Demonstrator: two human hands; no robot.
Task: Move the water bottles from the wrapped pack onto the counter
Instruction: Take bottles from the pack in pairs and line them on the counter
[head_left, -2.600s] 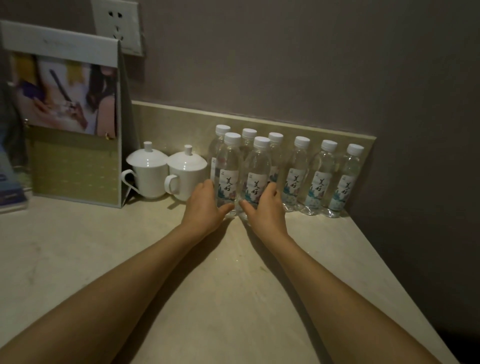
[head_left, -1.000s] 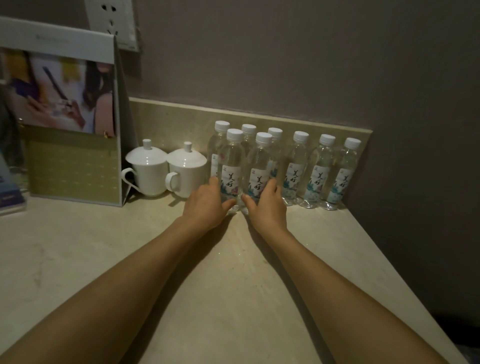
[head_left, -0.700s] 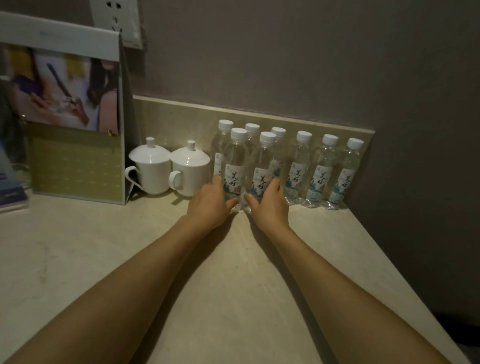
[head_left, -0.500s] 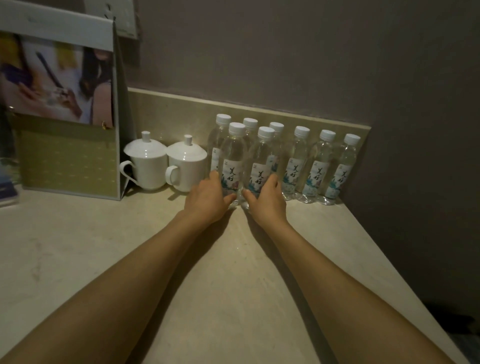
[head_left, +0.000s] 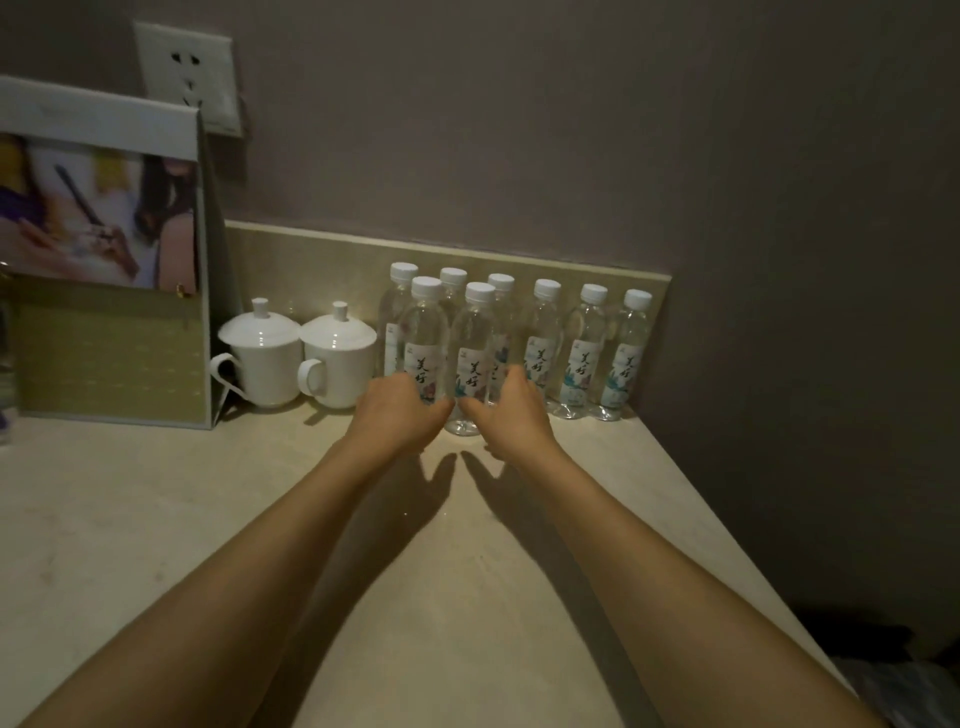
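Note:
Several clear water bottles with white caps and printed labels stand on the beige counter (head_left: 156, 519). A back row (head_left: 584, 353) lines the low backsplash. Two more stand in front of it: the front left bottle (head_left: 427, 332) and the front right bottle (head_left: 477, 343). My left hand (head_left: 400, 410) wraps the lower part of the front left bottle and hides its base. My right hand (head_left: 511, 410) wraps the front right bottle, thumb in front and fingers behind; its base shows between my thumbs. No wrapped pack is in view.
Two white lidded cups (head_left: 262, 358) (head_left: 337, 361) stand just left of the bottles. A tall printed display stand (head_left: 104, 270) fills the far left, with a wall socket (head_left: 187, 78) above it. The counter's right edge runs diagonally beside a dark wall.
Both hands stay on the two front bottles at the same spot. They look slightly raised, with shadows beneath them. The view has shifted a little.

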